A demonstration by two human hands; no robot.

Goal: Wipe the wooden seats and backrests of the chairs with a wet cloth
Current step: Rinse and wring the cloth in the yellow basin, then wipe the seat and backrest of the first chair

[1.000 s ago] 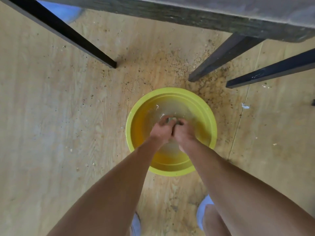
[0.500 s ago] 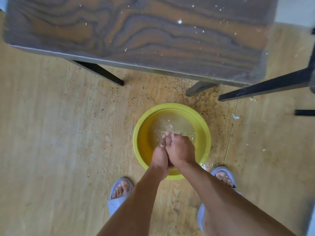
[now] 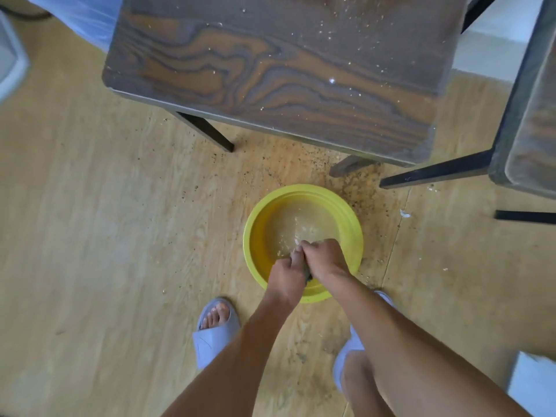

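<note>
Head cam: our left hand [image 3: 287, 273] & right hand [image 3: 326, 260] are squeezed tight on the wet cloth [image 3: 307, 273] over the yellow bowl [image 3: 255, 227], same as before. We see more of the chair seat [image 3: 270, 70] now, w/ crumbs on it.

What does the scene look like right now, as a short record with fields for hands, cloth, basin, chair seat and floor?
hands: left hand and right hand pressed together over the basin
cloth: dark cloth gripped between them, mostly hidden
basin: yellow basin on the floor, holding cloudy water
chair seat: wooden seat speckled with pale crumbs
floor: wood floor, gritty near the basin
</note>
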